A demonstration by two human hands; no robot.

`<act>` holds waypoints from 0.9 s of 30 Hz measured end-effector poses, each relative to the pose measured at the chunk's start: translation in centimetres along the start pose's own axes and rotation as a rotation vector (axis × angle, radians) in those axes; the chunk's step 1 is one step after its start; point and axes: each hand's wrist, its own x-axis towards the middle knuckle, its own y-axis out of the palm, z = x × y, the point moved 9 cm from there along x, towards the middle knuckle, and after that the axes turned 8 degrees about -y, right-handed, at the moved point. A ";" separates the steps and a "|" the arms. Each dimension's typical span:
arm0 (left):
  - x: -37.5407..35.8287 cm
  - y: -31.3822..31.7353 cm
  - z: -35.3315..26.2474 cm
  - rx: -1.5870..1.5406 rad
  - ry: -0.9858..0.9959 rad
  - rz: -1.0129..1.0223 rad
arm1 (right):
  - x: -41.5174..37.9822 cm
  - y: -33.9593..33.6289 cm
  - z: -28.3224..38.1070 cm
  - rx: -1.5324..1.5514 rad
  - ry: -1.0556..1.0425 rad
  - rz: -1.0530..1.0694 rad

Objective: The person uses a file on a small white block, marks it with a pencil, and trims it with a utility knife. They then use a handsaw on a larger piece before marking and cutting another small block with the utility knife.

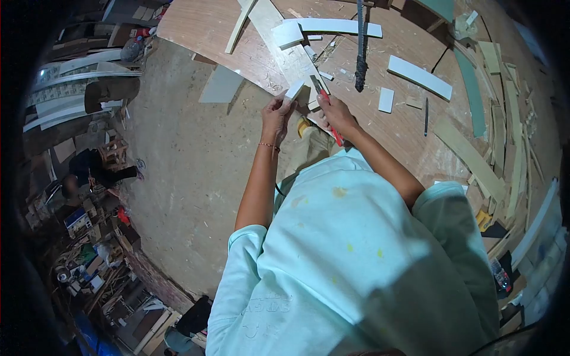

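My left hand [276, 118] is closed on a small white piece [294, 90] at the near edge of the wooden table [350, 56]. Just to the right, my right hand [337, 114] grips a red-handled tool [338, 137], whose dark metal head points up and away beside the white piece. A pale board [274, 38] lies on the table beyond my hands. On and near it are a white block [288, 35] and a long curved white strip [341, 27]. Small offcuts and shavings lie around them.
A dark cord or strap [361, 53] hangs over the table. To the right lie a curved white piece [420, 77], a white rectangle [386, 100], a dark pencil-like stick [426, 117] and wood strips [469, 155]. Another person [95, 169] is at the far left.
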 end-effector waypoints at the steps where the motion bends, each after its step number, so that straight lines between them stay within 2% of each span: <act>1: -0.2 -0.1 0.1 -0.008 0.001 -0.003 | 0.4 0.4 0.1 0.008 -0.008 0.022; 6: -0.9 1.6 0.9 0.043 -0.056 0.037 | 1.9 1.6 1.5 -0.036 -0.134 0.035; 8: 0.3 1.5 1.5 0.066 -0.069 0.062 | 2.4 1.4 2.4 -0.095 -0.260 0.013; 10: 0.8 2.2 1.5 0.097 -0.068 0.091 | 1.7 0.8 3.6 -0.117 -0.241 0.022; 12: 1.3 1.9 0.9 0.199 0.005 -0.120 | 1.9 0.2 3.9 -0.121 -0.260 0.026; 14: 1.5 2.4 0.2 0.247 0.019 -0.143 | 2.9 -0.1 3.5 -0.134 -0.268 0.037; 16: 1.4 1.9 -0.7 0.509 0.042 -0.317 | 2.9 -0.4 3.9 -0.106 -0.259 0.044; 20: 1.8 1.9 -1.3 0.560 0.117 -0.360 | 3.1 -0.5 4.0 -0.125 -0.262 0.067; 22: 1.7 2.0 -1.0 0.508 0.003 -0.350 | 3.2 -0.5 4.0 -0.122 -0.272 0.053; 27: 1.4 1.9 -1.3 0.491 0.013 -0.407 | 3.3 -0.6 3.2 -0.129 -0.274 0.011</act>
